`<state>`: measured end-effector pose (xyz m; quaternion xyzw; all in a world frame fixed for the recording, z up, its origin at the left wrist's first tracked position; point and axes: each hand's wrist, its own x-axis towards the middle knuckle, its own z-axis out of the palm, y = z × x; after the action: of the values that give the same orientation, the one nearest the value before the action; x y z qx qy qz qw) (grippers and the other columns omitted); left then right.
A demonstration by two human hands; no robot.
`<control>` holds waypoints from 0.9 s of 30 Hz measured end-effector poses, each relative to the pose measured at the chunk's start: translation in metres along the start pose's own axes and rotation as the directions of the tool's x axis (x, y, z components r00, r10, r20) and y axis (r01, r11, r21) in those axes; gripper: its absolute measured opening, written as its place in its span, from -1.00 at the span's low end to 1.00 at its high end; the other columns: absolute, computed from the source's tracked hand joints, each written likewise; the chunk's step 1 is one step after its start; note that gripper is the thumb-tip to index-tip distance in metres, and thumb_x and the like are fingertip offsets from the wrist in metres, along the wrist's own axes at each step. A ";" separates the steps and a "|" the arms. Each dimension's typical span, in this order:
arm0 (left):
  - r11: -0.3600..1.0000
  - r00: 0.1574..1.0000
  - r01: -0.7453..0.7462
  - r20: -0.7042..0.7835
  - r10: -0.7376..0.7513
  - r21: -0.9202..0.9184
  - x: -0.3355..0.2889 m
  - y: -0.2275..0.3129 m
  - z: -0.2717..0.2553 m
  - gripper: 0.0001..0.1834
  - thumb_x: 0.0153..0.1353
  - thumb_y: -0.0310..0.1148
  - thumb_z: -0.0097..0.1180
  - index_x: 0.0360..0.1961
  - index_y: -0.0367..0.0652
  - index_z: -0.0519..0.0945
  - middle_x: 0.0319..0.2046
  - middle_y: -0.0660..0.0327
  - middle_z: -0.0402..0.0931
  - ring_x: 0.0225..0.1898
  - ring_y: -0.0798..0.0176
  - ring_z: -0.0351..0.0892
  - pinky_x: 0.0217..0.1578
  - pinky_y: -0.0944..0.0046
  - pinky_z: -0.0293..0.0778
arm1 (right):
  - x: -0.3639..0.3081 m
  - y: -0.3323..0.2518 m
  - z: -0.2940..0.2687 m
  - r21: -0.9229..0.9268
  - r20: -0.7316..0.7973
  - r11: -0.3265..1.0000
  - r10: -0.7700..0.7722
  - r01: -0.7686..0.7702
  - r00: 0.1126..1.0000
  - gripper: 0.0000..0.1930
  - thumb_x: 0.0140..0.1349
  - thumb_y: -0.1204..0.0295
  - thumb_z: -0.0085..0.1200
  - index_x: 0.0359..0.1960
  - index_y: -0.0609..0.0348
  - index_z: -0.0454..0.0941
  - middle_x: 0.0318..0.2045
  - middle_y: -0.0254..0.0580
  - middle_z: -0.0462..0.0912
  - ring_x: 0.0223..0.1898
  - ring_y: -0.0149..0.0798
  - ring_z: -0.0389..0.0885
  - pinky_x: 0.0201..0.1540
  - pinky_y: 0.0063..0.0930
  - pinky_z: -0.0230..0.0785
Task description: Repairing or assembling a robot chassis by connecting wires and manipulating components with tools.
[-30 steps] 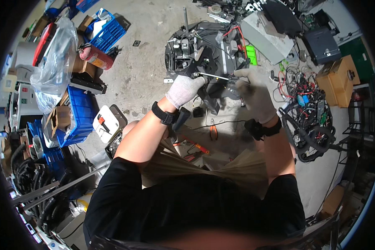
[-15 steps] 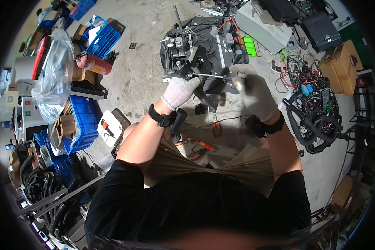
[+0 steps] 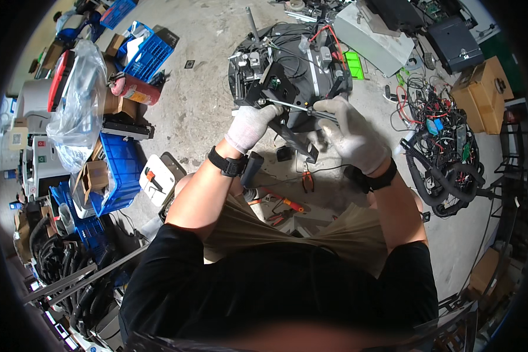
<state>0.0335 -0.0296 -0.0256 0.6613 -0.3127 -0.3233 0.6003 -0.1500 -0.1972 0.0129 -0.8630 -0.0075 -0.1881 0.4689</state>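
Note:
My left hand [image 3: 251,128], in a pale work glove, is closed on a black bracket [image 3: 292,139] with a long arm slanting down to the right. A screwdriver [image 3: 293,107] lies across it. Its thin shaft points left, the tip by a bolt near my left fingertips. My right hand [image 3: 358,139], gloved too, has thumb and fingers around the dark handle. Behind both hands stands a round black machine base [image 3: 296,58] with cables and metal parts on top. Whether the tip sits in the bolt cannot be made out.
Pliers [image 3: 307,180] with orange handles and a red-yellow tool [image 3: 292,204] lie near my legs. To the right is a heap of cables [image 3: 437,141] beside a cardboard box [image 3: 482,97]. Blue crates [image 3: 118,170] and a red fire extinguisher [image 3: 136,91] stand left.
The black bracket has turned in my left hand, its long arm now reaching further right. My right hand's fingers have shifted on the screwdriver, which slants a little more.

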 end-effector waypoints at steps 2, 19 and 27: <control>0.999 1.000 0.016 -0.015 -0.017 -0.047 -0.001 0.001 -0.001 -0.89 0.18 -0.55 0.09 -0.26 -0.25 0.56 -0.38 0.28 0.58 -0.29 0.38 0.55 -0.23 0.31 0.50 | 0.001 -0.006 0.000 0.058 -0.059 0.996 0.067 -0.063 0.996 -0.75 0.32 0.55 0.02 0.02 0.21 0.40 -0.31 -0.10 0.54 -0.30 -0.17 0.57 -0.17 -0.36 0.42; 0.969 1.000 -0.017 0.003 0.016 0.245 -0.008 0.020 -0.005 -0.85 0.20 -0.48 0.17 -0.20 -0.27 0.58 -0.38 0.26 0.60 -0.30 0.39 0.56 -0.24 0.32 0.51 | 0.002 -0.007 0.001 0.089 -0.111 0.986 0.147 -0.138 0.983 -0.77 0.29 0.44 0.15 -0.06 0.25 0.57 -0.27 -0.25 0.59 -0.37 -0.37 0.53 -0.30 -0.50 0.38; 0.972 0.999 -0.047 -0.014 0.052 0.231 -0.009 0.016 -0.006 -0.85 0.19 -0.49 0.17 -0.22 -0.27 0.58 -0.38 0.26 0.59 -0.30 0.40 0.54 -0.26 0.33 0.49 | 0.004 -0.013 0.005 0.087 -0.054 0.984 0.160 -0.155 0.986 -0.81 0.33 0.51 0.07 -0.06 0.27 0.58 -0.32 -0.34 0.55 -0.36 -0.48 0.47 -0.28 -0.58 0.35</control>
<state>0.0329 -0.0200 -0.0089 0.7216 -0.3586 -0.2633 0.5305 -0.1477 -0.1866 0.0224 -0.8347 0.0673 -0.1759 0.5176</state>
